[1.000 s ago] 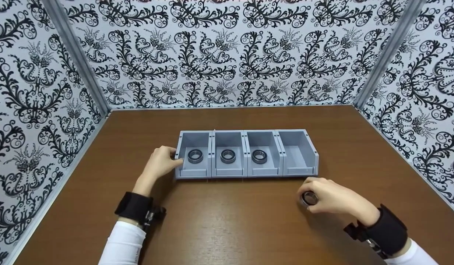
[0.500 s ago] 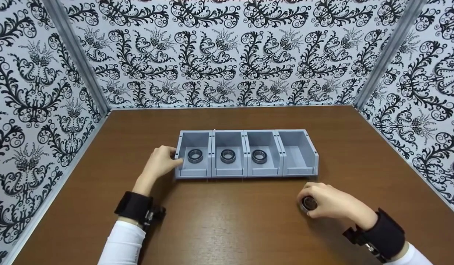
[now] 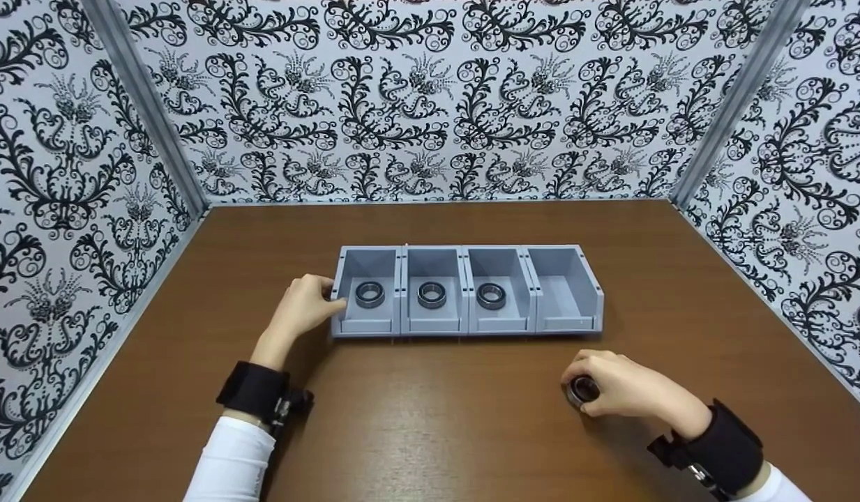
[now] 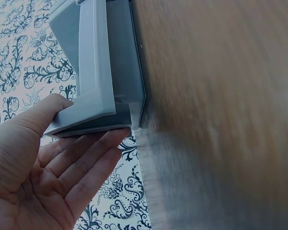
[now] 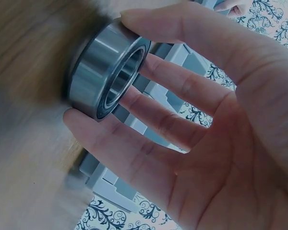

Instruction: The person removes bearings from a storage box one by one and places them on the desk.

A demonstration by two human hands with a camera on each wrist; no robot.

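In the head view my right hand holds a ball bearing, pinched between thumb and fingertips. The right wrist view shows this bearing's shiny outer ring and open centre, close to the wood surface. At the left end of the joined grey bins, my left hand grips the side wall of the leftmost bin. Its thumb reaches over the edge of that bin, with the fingers along the outside. A bearing lies flat in this bin.
The second bin and third bin each contain one bearing. The rightmost bin shows a bare floor. A brown wooden table carries everything, with patterned walls behind and at both sides.
My right hand has moved slightly toward me and away from the bins, with the bearing in its fingers. The left hand and the bins have stayed put.
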